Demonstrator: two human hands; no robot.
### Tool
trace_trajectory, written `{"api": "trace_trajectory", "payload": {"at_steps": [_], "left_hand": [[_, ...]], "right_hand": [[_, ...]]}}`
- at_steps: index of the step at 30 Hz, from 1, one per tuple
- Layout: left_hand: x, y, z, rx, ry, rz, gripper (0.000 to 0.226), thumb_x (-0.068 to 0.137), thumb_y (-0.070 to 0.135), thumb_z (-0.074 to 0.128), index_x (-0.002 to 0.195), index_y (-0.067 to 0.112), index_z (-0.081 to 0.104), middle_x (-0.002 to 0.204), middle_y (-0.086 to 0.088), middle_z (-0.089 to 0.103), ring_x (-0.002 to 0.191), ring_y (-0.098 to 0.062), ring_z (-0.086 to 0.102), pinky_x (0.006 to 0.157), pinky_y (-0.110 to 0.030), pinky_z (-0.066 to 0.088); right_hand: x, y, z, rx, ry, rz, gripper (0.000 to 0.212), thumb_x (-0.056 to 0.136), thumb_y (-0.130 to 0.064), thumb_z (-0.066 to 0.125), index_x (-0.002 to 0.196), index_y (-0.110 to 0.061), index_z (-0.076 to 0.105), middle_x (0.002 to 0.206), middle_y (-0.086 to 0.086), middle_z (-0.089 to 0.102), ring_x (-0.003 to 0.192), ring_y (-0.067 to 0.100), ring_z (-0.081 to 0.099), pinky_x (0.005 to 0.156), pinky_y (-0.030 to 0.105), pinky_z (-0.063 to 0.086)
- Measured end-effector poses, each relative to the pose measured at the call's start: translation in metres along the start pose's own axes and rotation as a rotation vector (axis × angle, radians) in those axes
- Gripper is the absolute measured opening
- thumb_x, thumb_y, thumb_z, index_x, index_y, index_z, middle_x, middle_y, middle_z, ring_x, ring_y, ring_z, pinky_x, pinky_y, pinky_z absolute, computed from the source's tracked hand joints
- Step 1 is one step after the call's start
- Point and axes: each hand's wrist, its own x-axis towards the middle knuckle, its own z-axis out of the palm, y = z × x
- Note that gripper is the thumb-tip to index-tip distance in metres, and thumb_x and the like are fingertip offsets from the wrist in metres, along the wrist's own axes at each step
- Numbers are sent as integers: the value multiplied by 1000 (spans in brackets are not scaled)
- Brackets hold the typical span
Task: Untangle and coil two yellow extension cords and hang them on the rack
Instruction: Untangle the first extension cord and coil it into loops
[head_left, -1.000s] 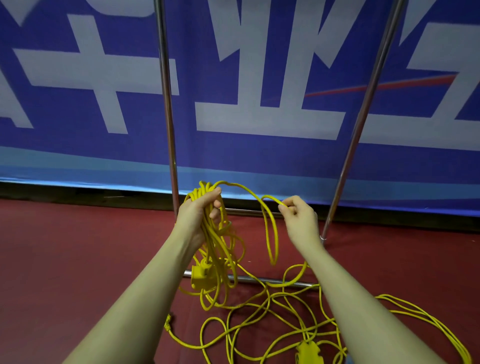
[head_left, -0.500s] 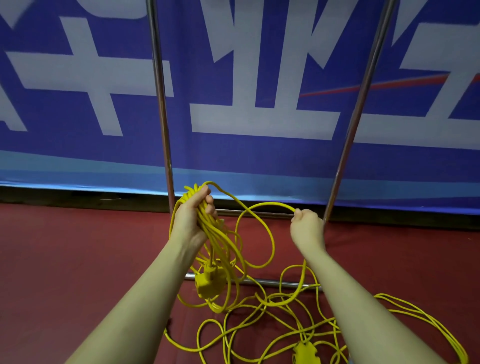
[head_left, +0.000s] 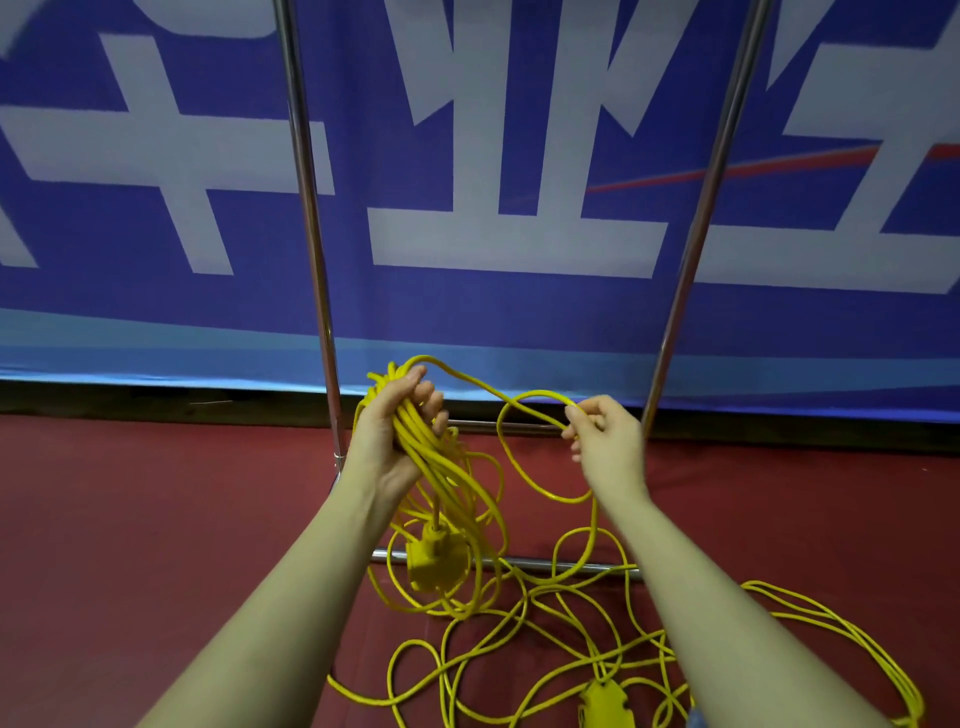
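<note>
My left hand (head_left: 395, 431) grips a bunch of coiled loops of a yellow extension cord (head_left: 447, 483), held up in front of the rack. A yellow socket block (head_left: 434, 558) dangles below the coil. My right hand (head_left: 605, 439) pinches a fresh loop of the same cord between thumb and fingers, a short way right of the coil. More yellow cord (head_left: 545, 639) lies tangled on the red floor, with a second socket block (head_left: 605, 704) near the bottom edge.
The metal rack has two upright poles (head_left: 311, 234) and a low crossbar (head_left: 545, 564) on the red floor (head_left: 156, 519). A blue banner with white characters (head_left: 493, 234) hangs behind it. Loose cord loops trail to the lower right (head_left: 857, 649).
My right hand drew out a new loop of cord, swinging away from the coil and then back toward it at about coil height. The left hand kept its grip; the hanging socket block swayed slightly.
</note>
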Motion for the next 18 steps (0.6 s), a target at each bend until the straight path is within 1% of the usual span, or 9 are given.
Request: {"api": "trace_trajectory", "payload": {"at_steps": [2, 4, 5, 8, 10, 12, 14, 16, 18], "left_hand": [[1, 1, 2, -25, -18, 0, 18, 98, 13, 45, 91, 15, 62, 72, 8, 72, 58, -6, 68, 48, -17, 51], [-2, 1, 9, -39, -93, -23, 19, 95, 10, 45, 102, 14, 62, 83, 7, 75, 47, -4, 62, 45, -18, 51], [-4, 1, 11, -59, -153, -49, 22, 89, 9, 52, 109, 13, 61, 86, 6, 75, 38, -3, 53, 43, -18, 48], [-2, -2, 11, -153, -375, -149, 66, 55, 9, 87, 117, 10, 64, 88, 0, 76, 27, -4, 37, 37, -16, 39], [-2, -5, 9, -162, -468, -161, 68, 48, 11, 94, 112, 12, 71, 80, -3, 75, 24, -3, 35, 34, -15, 33], [-5, -8, 13, -129, -453, -139, 64, 48, 16, 95, 108, 18, 74, 74, -2, 74, 24, -2, 34, 32, -14, 28], [-8, -8, 16, -74, -371, -75, 53, 58, 18, 87, 109, 23, 72, 74, 2, 73, 24, -1, 32, 34, -14, 24], [-9, -7, 19, 21, -240, -9, 40, 76, 15, 66, 114, 28, 63, 82, 5, 74, 26, -2, 31, 38, -14, 22], [-7, -5, 19, 85, -158, 30, 38, 89, 6, 50, 119, 29, 57, 95, 8, 74, 34, -3, 39, 40, -14, 28]], "right_hand": [[1, -3, 0, 32, 11, 14, 27, 94, -9, 53, 68, -15, 53, 57, 0, 54, 47, 7, 43, 52, 27, 38], [4, -5, 1, 80, 36, 59, 29, 97, -11, 50, 68, -15, 55, 55, -1, 48, 43, 1, 39, 49, 24, 32], [5, -7, 1, 111, 55, 91, 31, 98, -13, 49, 67, -15, 55, 54, -1, 44, 42, 1, 36, 49, 23, 28], [9, -7, 1, 51, 117, 102, 36, 99, -17, 46, 64, -15, 54, 52, 0, 38, 46, 10, 32, 48, 26, 24], [7, -5, -1, -85, 129, 70, 37, 99, -17, 46, 64, -10, 55, 51, 0, 40, 49, 14, 35, 49, 27, 27], [5, -2, -3, -211, 92, 60, 38, 99, -17, 45, 62, -11, 53, 51, -1, 43, 51, 16, 39, 52, 30, 30], [4, 2, -4, -297, 12, 70, 42, 99, -20, 45, 57, -15, 50, 51, -1, 43, 56, 22, 42, 56, 30, 29], [4, 3, -6, -408, -106, 111, 42, 98, -23, 47, 57, -17, 51, 54, 1, 46, 64, 26, 48, 61, 29, 31], [4, 0, -9, -598, -238, 173, 40, 96, -29, 50, 58, -16, 54, 64, 5, 53, 75, 28, 55, 64, 28, 35]]}}
